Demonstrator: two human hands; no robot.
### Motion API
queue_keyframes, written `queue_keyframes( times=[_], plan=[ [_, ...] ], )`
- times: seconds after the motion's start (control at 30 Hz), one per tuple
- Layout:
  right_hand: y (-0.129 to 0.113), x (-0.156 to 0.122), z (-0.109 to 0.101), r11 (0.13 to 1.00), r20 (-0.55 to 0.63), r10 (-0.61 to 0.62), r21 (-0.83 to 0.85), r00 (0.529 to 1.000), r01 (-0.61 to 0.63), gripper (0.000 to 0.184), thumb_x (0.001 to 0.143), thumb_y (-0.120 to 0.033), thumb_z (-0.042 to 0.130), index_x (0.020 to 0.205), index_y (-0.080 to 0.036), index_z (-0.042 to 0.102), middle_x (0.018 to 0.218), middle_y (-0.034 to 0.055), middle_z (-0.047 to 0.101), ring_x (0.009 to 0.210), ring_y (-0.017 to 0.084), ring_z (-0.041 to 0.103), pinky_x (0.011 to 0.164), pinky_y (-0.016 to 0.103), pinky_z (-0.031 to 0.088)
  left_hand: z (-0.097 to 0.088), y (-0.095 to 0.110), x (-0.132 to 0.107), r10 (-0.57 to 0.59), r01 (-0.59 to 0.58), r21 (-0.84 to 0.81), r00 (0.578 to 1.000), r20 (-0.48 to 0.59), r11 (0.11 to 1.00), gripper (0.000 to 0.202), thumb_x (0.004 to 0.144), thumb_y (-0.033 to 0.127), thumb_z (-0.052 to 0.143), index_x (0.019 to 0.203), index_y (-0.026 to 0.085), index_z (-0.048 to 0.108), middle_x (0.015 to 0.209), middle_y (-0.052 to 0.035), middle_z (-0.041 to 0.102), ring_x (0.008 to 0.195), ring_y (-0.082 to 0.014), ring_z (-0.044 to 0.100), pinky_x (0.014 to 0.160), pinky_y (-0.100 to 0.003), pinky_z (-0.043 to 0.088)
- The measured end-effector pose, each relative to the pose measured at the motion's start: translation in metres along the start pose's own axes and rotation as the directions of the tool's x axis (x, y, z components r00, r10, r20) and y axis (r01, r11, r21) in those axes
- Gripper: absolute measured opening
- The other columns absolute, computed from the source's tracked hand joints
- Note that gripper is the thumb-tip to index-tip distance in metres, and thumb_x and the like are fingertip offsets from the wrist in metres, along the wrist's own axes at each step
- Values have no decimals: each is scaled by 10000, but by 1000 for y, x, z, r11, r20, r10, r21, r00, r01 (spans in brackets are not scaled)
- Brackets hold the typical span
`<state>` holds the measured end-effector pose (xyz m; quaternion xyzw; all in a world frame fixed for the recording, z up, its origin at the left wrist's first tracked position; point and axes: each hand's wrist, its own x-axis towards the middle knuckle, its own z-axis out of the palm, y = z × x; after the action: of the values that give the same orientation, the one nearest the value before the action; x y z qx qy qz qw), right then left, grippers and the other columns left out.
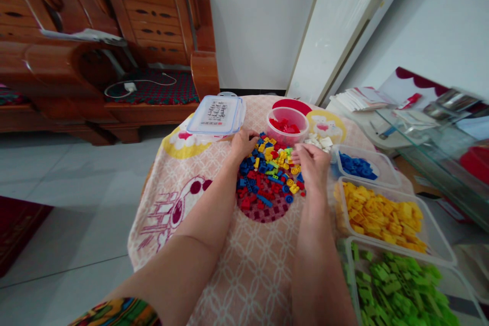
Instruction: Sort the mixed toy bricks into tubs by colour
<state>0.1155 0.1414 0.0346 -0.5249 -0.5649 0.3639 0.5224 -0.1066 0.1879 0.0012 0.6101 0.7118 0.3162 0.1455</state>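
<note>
A loose pile of mixed toy building bricks [267, 173], in red, blue, yellow and lime green, lies on the cloth-covered table. At its far left edge is my left hand [243, 144], fingers curled against the bricks; whatever lies between them is hidden. My right hand [312, 162] hovers at the pile's right side, thumb and fingers pinched together on something too small to make out. White bricks [324, 142] form a small heap just beyond it. Behind the pile stands a round pink tub [304, 131] with red bricks [284, 125] inside.
Clear boxes of blue bricks [357, 165], yellow bricks [382, 214] and green bricks [401, 285] line the right side. A lidded plastic box [217, 114] sits back left, a red lid [292, 105] behind the tub. A glass-topped stand [431, 137] adjoins the table's right.
</note>
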Motion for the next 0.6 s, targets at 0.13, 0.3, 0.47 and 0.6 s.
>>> queue_keyframes(
  times=[0.13, 0.3, 0.47, 0.6],
  plan=[
    [-6, -11, 30, 974, 423, -165, -71, 891, 215, 287, 909, -334, 584, 1025, -193, 805, 1035, 78, 817, 989, 225, 760, 938, 346, 586, -2, 0, 1, 7, -7, -11, 1000, 5, 1000, 342, 908, 212, 573, 1144, 201, 821, 1146, -71, 810, 1092, -235, 736, 992, -292, 556],
    [-3, -22, 66, 876, 622, -305, -113, 721, 468, 371, 860, -77, 533, 1034, -223, 827, 1203, 64, 782, 1191, 213, 682, 1120, 369, 490, -6, -2, 3, -21, 23, -62, 999, 39, 998, 365, 910, 169, 541, 1138, 193, 824, 1153, -64, 810, 1092, -224, 735, 997, -285, 544],
    [-5, -18, 53, 863, 715, -196, -199, 671, 465, 410, 777, 22, 507, 819, -223, 834, 948, 37, 808, 946, 184, 728, 959, 303, 537, -5, -5, 4, -33, 36, -123, 999, 21, 992, 324, 902, 205, 576, 1094, 208, 837, 1055, -41, 824, 1000, -216, 740, 922, -273, 557],
    [-16, -13, 26, 886, 703, -99, -259, 704, 384, 377, 753, 3, 515, 760, -203, 831, 808, 13, 793, 777, 152, 706, 825, 254, 521, -5, -6, 4, -35, 39, -134, 999, 28, 990, 307, 898, 216, 595, 1087, 199, 836, 1024, -40, 826, 956, -212, 738, 881, -266, 560]
  ],
)
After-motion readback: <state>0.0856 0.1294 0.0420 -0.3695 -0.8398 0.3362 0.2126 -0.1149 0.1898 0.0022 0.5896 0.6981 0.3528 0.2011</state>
